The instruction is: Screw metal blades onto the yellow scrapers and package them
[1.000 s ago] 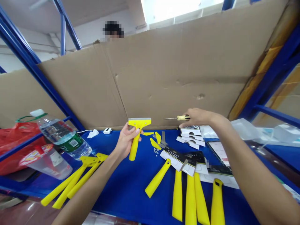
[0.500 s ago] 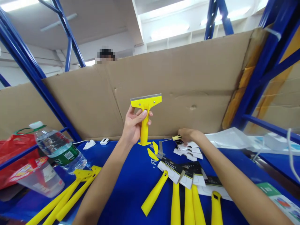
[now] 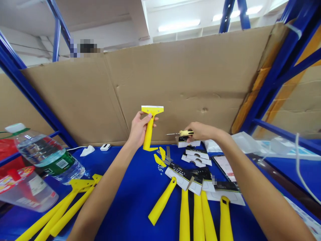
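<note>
My left hand (image 3: 138, 130) is closed around the neck of a yellow scraper (image 3: 148, 136), held upright with its metal blade edge at the top. In my right hand (image 3: 199, 130) is a screwdriver (image 3: 184, 133) with a pale yellow and black handle, its shaft pointing left. Just below these fingers is a black-and-white card packet (image 3: 185, 144); whether they grip it too I cannot tell. Beneath the scraper lie small yellow plates (image 3: 159, 160), loose metal blades (image 3: 168, 153) and tiny screws or nuts (image 3: 161, 169).
More card packets (image 3: 197, 157) and several yellow handles (image 3: 163, 201) lie in front. A phone (image 3: 224, 167) rests beside my right forearm. At left are yellow scrapers (image 3: 80, 185), a water bottle (image 3: 50, 155) and a plastic cup (image 3: 32, 192). A cardboard wall (image 3: 175, 83) closes the back.
My right hand has risen from the packets with the screwdriver, whose shaft is now above the table. The scraper in my left hand has turned slightly. The view has shifted, and the phone now shows.
</note>
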A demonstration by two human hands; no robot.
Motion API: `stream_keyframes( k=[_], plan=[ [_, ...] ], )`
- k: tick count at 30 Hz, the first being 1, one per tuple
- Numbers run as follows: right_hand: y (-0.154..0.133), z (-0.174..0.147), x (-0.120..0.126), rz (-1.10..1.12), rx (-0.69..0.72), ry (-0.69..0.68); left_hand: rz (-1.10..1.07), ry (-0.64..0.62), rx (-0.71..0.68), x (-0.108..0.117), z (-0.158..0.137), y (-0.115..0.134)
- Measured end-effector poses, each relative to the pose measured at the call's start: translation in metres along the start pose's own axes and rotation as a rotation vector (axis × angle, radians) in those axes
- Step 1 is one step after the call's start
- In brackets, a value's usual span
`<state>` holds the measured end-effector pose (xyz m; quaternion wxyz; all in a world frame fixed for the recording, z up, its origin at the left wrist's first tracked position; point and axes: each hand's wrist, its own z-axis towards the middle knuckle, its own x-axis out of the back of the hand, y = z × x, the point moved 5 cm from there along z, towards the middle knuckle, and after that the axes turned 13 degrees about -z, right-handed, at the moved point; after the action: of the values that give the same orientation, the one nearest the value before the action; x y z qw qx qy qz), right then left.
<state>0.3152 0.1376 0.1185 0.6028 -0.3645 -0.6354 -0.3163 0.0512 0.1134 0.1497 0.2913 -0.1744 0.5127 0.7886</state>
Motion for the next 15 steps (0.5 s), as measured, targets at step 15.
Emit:
stream_keyframes(
  k=[15],
  plan=[
    [-0.097, -0.028, 0.029, 0.304, 0.345, 0.104, -0.223, -0.001, -0.144, -0.010, -0.005, 0.012]
  ],
)
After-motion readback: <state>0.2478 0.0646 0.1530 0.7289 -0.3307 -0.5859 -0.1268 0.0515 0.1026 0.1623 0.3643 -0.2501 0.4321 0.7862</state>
